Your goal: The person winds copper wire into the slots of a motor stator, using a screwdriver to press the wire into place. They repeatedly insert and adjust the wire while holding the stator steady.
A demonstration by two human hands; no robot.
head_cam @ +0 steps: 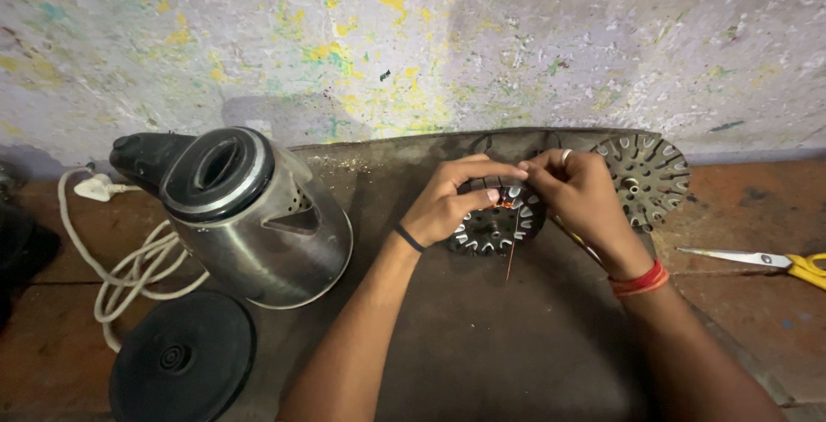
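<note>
At frame centre, both hands pinch thin copper wire (511, 254) over a slotted stator (495, 226): left hand (447, 203) and right hand (575, 190) closed on it. Kettle (245, 215) left; yellow-handled scissors (766, 261) right.

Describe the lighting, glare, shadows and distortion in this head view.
Head view: dim, warm light; soft glare streaks on the steel kettle; its shadow falls on the paint-flecked wall; the wall's base line bows, showing wide-angle distortion; the left hand and right hand on the slotted metal disc look reasonably sharp.
</note>
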